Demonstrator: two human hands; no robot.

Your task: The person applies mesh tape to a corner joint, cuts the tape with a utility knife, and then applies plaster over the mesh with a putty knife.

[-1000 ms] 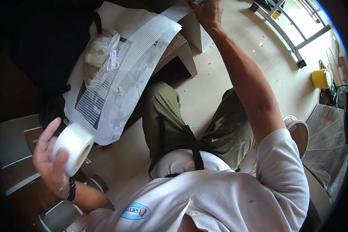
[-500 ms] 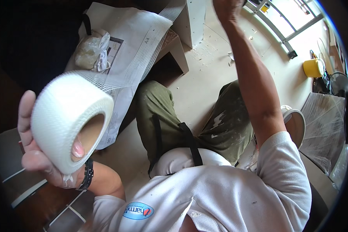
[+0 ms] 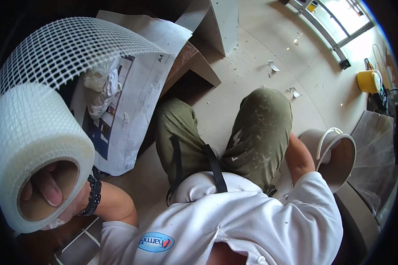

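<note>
A large roll of white mesh tape (image 3: 35,119) fills the left side of the view. My left hand (image 3: 47,189) holds it with fingers inside the cardboard core, and a black watch circles that wrist. From the roll an unwound mesh strip (image 3: 75,44) arches up and over to the right, toward a large printed paper sheet (image 3: 152,95). On that sheet lies a crumpled clear and white plastic bag (image 3: 102,88). My right forearm (image 3: 299,157) reaches down beside my right thigh; the knee and leg hide the right hand.
Beyond my knees stand an open brown box-like piece (image 3: 201,81) and a pale panel (image 3: 225,26). A bucket (image 3: 303,143) lies tilted at my right, near a plastic-wrapped item (image 3: 371,145). Farther right are a yellow container (image 3: 367,82) and a metal ladder (image 3: 340,51). Scraps (image 3: 273,66) litter the tiled floor.
My left hand has brought the roll nearer and lower left, and the unwound strip now arches wide. My right arm has swung down from the far floor to beside my right leg.
</note>
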